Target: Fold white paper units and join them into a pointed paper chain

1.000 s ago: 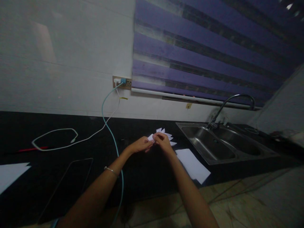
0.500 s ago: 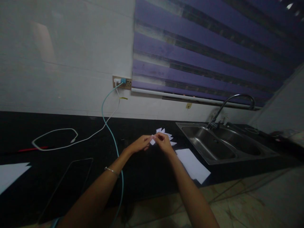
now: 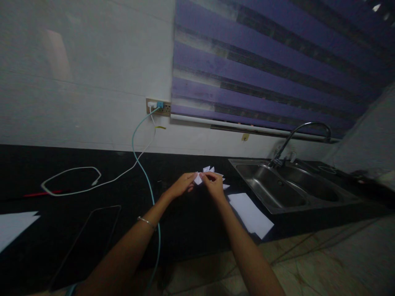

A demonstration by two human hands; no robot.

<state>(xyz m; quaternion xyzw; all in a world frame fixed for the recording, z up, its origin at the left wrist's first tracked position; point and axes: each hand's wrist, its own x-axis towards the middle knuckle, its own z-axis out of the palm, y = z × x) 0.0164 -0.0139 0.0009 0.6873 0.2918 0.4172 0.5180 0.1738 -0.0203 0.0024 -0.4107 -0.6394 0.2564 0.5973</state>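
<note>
Between my two hands is a small folded piece of white paper [image 3: 198, 179], pinched at its sides. My left hand [image 3: 183, 184] is closed on its left edge, and my right hand [image 3: 213, 183] grips the right edge with thumb and fingers. Just behind my right hand, several pointed folded paper pieces [image 3: 211, 169] lie on the dark counter, partly covered by that hand. To the right of my right wrist rests a stack of white paper sheets [image 3: 250, 214].
A steel double sink [image 3: 277, 187] with a curved faucet [image 3: 291, 135] is at the right. A teal cable [image 3: 147, 181] runs down past my left forearm. Farther left are a white cable [image 3: 114, 181], a dark flat tablet-like thing [image 3: 89, 242] and more white paper [image 3: 15, 226].
The folded paper has turned slightly and is raised a little between my fingers. My right fingers have shifted on it; both arms stay nearly in place.
</note>
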